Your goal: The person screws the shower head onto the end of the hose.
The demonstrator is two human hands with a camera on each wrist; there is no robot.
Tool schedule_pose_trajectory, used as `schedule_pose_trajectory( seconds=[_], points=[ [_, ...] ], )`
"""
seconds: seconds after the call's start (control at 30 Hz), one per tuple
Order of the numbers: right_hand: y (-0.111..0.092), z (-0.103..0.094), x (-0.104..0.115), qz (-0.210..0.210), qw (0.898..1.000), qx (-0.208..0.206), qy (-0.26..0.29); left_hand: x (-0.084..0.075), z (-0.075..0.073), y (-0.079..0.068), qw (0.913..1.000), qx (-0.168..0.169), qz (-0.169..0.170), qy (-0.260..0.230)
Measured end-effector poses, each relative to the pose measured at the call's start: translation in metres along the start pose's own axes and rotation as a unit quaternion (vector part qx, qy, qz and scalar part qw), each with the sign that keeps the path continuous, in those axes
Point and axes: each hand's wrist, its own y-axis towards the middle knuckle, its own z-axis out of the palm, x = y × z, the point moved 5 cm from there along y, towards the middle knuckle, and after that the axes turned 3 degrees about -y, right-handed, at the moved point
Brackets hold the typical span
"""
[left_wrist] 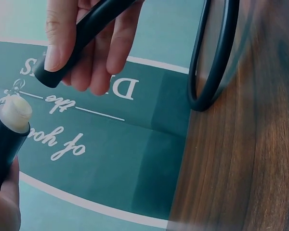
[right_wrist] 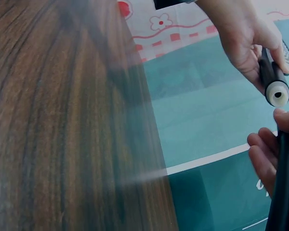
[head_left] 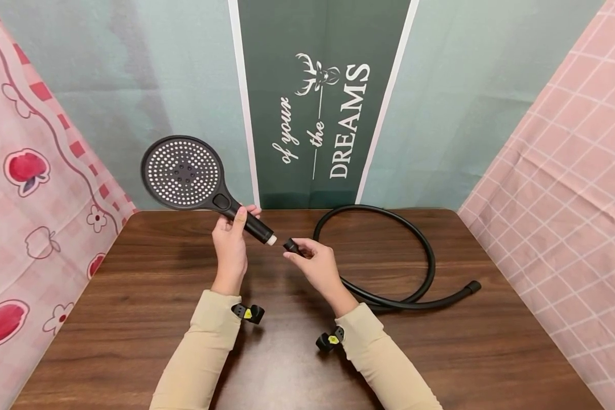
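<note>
My left hand [head_left: 230,242] grips a black shower head [head_left: 183,172] by its handle, the round face of pale nozzles turned up and left. A white threaded end [left_wrist: 16,113] juts from the handle's lower tip. Between thumb and fingers, my right hand [head_left: 315,262] pinches one end of a black shower hose [head_left: 430,256], just behind its end fitting [head_left: 290,245]. That fitting points at the white end, and a small gap separates the two. In the right wrist view the white end [right_wrist: 278,94] shows a round hole in its middle.
The hose loops over the right side of the brown wooden table [head_left: 282,341], its other end [head_left: 474,286] lying free at the right. Behind the table hangs a green cloth [head_left: 323,114] with lettering; pink cloths [head_left: 558,142] flank both sides.
</note>
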Motion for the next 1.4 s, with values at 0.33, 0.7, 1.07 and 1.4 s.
schedule_pose_trajectory(
  seconds=[0.33,0.7,1.07,1.4],
  points=[
    [-0.006,0.000,0.002,-0.063,0.998,0.002,0.019,-0.002,0.006,-0.005,0.9998,0.020,-0.004,-0.001],
    [-0.007,0.003,0.006,-0.082,0.996,0.024,0.028,-0.002,0.009,-0.012,0.9995,0.028,-0.014,-0.004],
    [-0.008,0.004,0.008,-0.077,0.996,0.038,0.015,-0.002,0.011,-0.017,0.9992,0.033,-0.020,-0.011],
    [-0.006,0.001,0.010,-0.072,0.997,0.037,0.017,0.000,0.015,-0.015,0.9987,0.046,-0.012,-0.016]
  ],
)
